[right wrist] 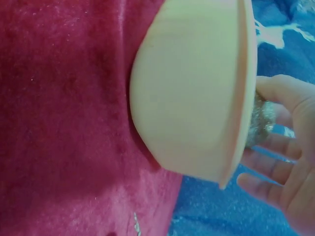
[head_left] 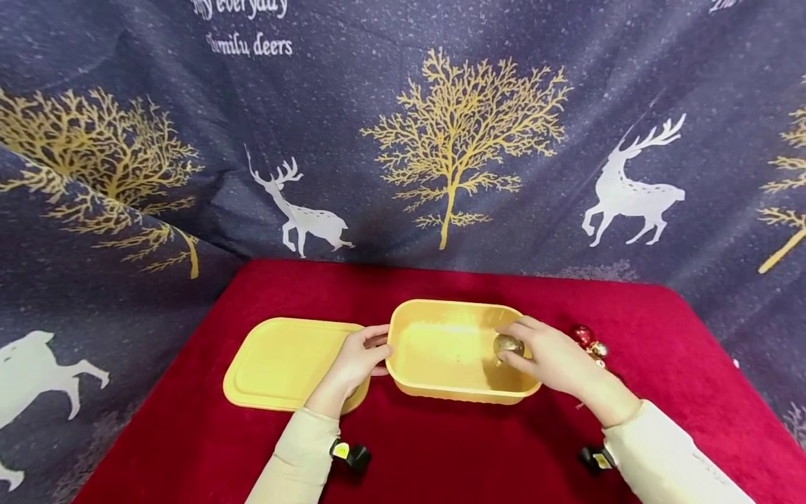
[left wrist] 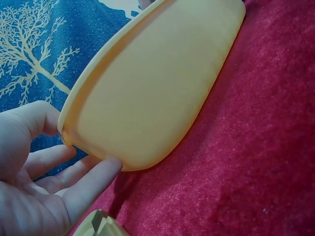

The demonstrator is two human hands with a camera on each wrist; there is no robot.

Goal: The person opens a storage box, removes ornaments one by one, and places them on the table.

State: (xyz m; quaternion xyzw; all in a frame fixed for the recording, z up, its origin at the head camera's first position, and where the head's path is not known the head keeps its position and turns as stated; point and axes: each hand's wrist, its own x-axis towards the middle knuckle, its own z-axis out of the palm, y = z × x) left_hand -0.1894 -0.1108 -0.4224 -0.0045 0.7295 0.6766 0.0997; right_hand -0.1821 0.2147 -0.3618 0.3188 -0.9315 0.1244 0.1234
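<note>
A yellow plastic box (head_left: 434, 350) without its lid stands on the red cloth, between the two hands. At its left end my left hand (head_left: 359, 357) holds the rim with the thumb, while the fingers touch the outer wall, as the left wrist view shows on the box (left wrist: 152, 88). Over the right end reaches my right hand (head_left: 557, 357), gripping a glittery gold bauble (head_left: 506, 344) inside the box's outline. In the right wrist view the bauble (right wrist: 261, 120) shows above the rim, partly hidden by the wall.
The flat yellow lid (head_left: 283, 360) lies left of the box, partly beneath the left forearm. Right of the box, a red bauble (head_left: 582, 334) and a small gold bauble (head_left: 599, 348) lie with others half hidden by the right arm. A dark patterned curtain (head_left: 403, 252) hangs behind the table.
</note>
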